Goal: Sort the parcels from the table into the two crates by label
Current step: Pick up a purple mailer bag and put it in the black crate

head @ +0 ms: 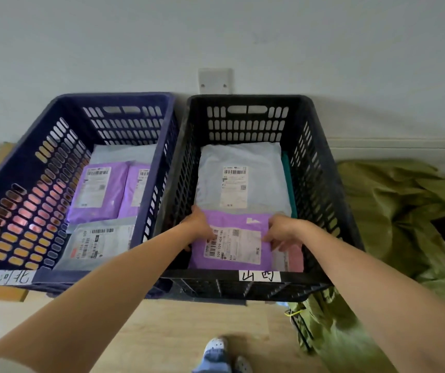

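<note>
Two crates stand side by side against the wall: a blue crate (17, 168) on the left and a black crate (320, 168) on the right, each with a handwritten tag on its near rim. Both my hands reach into the black crate and hold a purple parcel (232, 254) with a white label, near the crate's front. My left hand (198, 224) grips its left edge and my right hand (283, 231) its right edge. Behind it lies a white parcel (240, 162); a pink parcel (295, 258) shows under the purple one. The blue crate holds two purple parcels (97, 192) and a grey one (100, 243).
A crumpled green sack (393, 216) lies on the floor right of the black crate. A white wall plate (215, 80) sits above the crates. The wooden floor (189, 332) and my shoes (216, 348) show below. The table is out of view.
</note>
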`<state>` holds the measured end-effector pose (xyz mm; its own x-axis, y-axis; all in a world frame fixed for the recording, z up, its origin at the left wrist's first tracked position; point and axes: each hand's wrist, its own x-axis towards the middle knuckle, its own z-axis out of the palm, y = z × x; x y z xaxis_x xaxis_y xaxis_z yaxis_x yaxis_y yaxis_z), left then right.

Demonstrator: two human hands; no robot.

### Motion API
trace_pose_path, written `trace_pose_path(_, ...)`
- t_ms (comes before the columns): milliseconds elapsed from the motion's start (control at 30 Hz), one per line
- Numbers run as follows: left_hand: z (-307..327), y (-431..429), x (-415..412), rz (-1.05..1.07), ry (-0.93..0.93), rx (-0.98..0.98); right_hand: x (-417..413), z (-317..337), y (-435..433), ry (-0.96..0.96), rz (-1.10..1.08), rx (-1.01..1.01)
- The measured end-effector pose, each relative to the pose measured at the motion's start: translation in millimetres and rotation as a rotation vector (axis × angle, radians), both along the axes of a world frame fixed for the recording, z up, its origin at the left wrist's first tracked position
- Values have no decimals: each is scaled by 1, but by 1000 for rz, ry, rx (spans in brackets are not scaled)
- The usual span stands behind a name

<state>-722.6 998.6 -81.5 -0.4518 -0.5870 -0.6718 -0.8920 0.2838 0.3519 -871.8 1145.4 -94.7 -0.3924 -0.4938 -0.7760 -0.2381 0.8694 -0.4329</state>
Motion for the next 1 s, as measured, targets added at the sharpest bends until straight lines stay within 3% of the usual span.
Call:
trace_pose_path(200, -15, 1, -4, -142, -62, -53, 3, -16, -1, -17, 129, 67)
trace_pose_path(500, -28, 0, 2, -340, -158, -164, 2, -44, -10, 136, 440, 166)
trace_pose_path(633, -28, 5, 0, -459, -207, -278, 4, -32, -11, 284, 579, 179)
trace_pose_path(733, -20, 9, -5, -616, -250, -484, 1, -12, -11, 552, 732, 196)
trace_pose_path(867, -17, 7, -12, -827, -259, -517, -1, -7, -8, 861, 779, 53)
trace_pose_path(1000, -23, 3, -18, -897, -242, -435, -6, -17, -5, 834, 740, -188)
